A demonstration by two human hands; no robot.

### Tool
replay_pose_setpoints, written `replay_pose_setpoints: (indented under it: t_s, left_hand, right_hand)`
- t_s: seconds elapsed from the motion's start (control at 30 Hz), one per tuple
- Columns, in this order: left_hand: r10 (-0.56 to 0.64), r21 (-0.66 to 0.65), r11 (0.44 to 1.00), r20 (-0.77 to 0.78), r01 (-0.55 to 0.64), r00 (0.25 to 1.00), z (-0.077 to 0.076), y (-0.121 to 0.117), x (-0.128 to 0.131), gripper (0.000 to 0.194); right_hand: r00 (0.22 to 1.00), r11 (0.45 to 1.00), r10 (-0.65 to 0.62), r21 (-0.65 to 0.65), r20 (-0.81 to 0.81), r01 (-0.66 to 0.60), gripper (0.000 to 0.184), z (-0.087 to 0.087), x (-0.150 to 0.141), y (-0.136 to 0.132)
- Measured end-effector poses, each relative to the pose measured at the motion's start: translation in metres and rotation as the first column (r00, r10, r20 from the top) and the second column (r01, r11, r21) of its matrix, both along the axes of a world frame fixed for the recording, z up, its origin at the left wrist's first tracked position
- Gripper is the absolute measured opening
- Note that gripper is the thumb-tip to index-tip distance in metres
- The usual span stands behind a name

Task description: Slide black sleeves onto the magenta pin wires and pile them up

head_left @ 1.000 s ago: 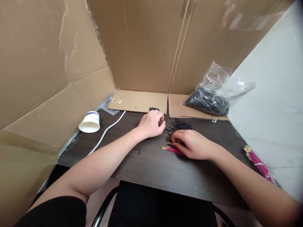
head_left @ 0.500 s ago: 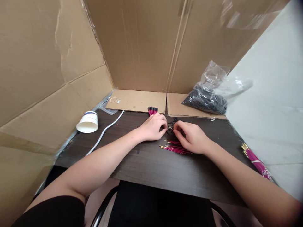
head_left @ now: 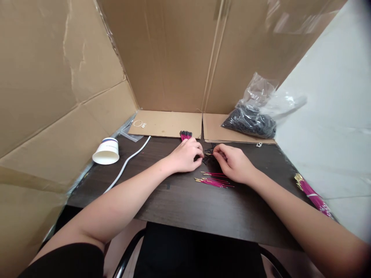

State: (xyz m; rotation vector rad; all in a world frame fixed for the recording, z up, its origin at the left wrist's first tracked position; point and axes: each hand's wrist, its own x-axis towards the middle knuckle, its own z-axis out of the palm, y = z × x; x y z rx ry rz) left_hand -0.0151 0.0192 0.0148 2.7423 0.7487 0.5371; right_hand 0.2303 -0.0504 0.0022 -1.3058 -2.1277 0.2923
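Note:
My right hand [head_left: 234,162] pinches a thin wire [head_left: 209,154] whose gold tip points left, toward my other hand and over a pile of small black sleeves [head_left: 209,148]. Opposite it, my left hand [head_left: 188,155] has its fingers curled, thumb and forefinger close together at the pile's left edge; what they hold is hidden. Just beyond that hand, the black ends of a bundle of magenta wires [head_left: 186,135] stick out, the rest covered by the hand. Loose magenta wires with gold tips [head_left: 216,182] lie on the table below my right hand.
A white paper cup [head_left: 106,151] lies tipped at left beside a pale cable [head_left: 127,161]. A clear bag of black pieces [head_left: 249,121] rests on cardboard at back right. A tied magenta wire bundle [head_left: 314,197] lies at the right edge. Cardboard walls [head_left: 165,54] enclose the back and left.
My right hand has risen from the loose wires to the black pile, bringing a wire toward my left hand. My left hand drew back slightly, showing more of the black-ended bundle.

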Motion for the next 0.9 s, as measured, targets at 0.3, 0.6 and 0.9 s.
replay_pose_setpoints:
  t_s: [0.3, 0.6, 0.9]
  left_hand:
    - [-0.009, 0.043, 0.999, -0.067, 0.012, 0.998, 0.0003, 0.0003, 0.0005, 0.016]
    - [-0.006, 0.030, 1.000, -0.057, 0.008, 0.998, -0.0023, -0.0028, 0.0028, 0.013]
    - [0.005, -0.048, 0.999, 0.041, -0.003, 0.999, -0.0076, -0.0033, 0.0049, 0.013]
  right_hand:
    - [0.995, 0.999, 0.037, -0.009, 0.090, -0.037, 0.014, -0.0044, 0.0015, 0.0007]
    - [0.992, 0.999, 0.043, -0.012, 0.121, -0.042, 0.013, -0.0048, 0.0019, 0.0004]
    - [0.996, 1.000, 0.024, -0.023, 0.088, -0.022, 0.013, -0.0025, 0.0015, 0.0006]
